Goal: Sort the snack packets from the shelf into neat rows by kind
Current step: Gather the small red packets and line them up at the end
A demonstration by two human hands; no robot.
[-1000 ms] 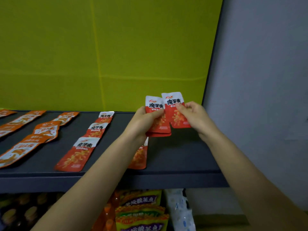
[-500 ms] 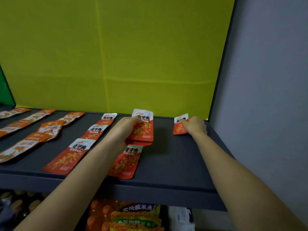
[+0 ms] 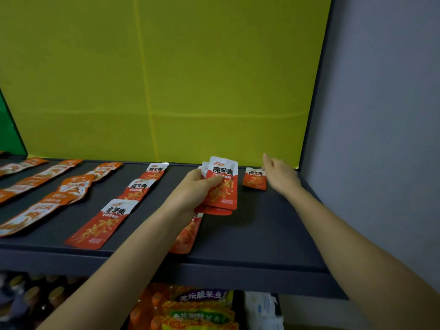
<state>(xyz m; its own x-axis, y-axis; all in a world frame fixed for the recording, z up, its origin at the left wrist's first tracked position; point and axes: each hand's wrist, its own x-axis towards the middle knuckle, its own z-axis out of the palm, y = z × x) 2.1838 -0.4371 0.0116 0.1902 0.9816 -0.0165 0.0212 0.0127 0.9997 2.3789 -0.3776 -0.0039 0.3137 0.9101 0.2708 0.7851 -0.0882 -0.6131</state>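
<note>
My left hand (image 3: 197,189) grips a small stack of red snack packets (image 3: 222,186), held upright just above the dark shelf (image 3: 262,234). One red packet (image 3: 254,178) lies flat at the shelf's back right. My right hand (image 3: 278,173) hovers just right of that packet, fingers apart, holding nothing. A row of three red packets (image 3: 128,201) runs front to back left of my left arm. Another red packet (image 3: 188,234) lies partly under my left wrist. Rows of orange packets (image 3: 54,189) fill the shelf's left part.
A yellow back panel (image 3: 166,79) closes the shelf behind; a grey wall (image 3: 381,139) bounds it on the right. Bare shelf surface lies in front of the lone red packet. Below the shelf are more snack bags (image 3: 200,306) and bottles (image 3: 31,298).
My right hand took one red packet from the stack, laid it at the back right of the shelf and let go. My left hand lowered the remaining stack toward the shelf.
</note>
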